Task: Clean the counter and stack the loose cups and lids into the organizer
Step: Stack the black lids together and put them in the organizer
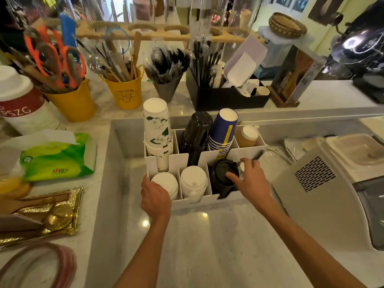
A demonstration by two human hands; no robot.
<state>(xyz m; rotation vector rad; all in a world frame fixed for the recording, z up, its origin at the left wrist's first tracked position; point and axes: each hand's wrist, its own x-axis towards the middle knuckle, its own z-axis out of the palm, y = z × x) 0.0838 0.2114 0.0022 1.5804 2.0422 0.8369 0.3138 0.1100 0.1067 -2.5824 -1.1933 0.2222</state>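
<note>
Down on the bench [207, 235], a white organizer [199, 201] with two rows of slots. Left hand [154, 199] closed around the organizer's near left corner, grip clamped on the wall there, knuckles touching the white lids [165, 182] in the slot just right of it. One slot further right, a second stack of white lids [193, 180]. Right hand [250, 180] over the near right slot, forefinger resting on the black lids [223, 173] below it, thumb and other fingers pinched on a small white cup [241, 170], though hard to tell how much of that cup is hidden in the palm. Beyond both hands, in the far row: floral cups [158, 134] upside down at left, black cups [196, 132], blue cups [223, 132], and a brown cup [247, 136] at far right. Left of the left hand, across the bench, a green tissue pack [56, 161].
</note>
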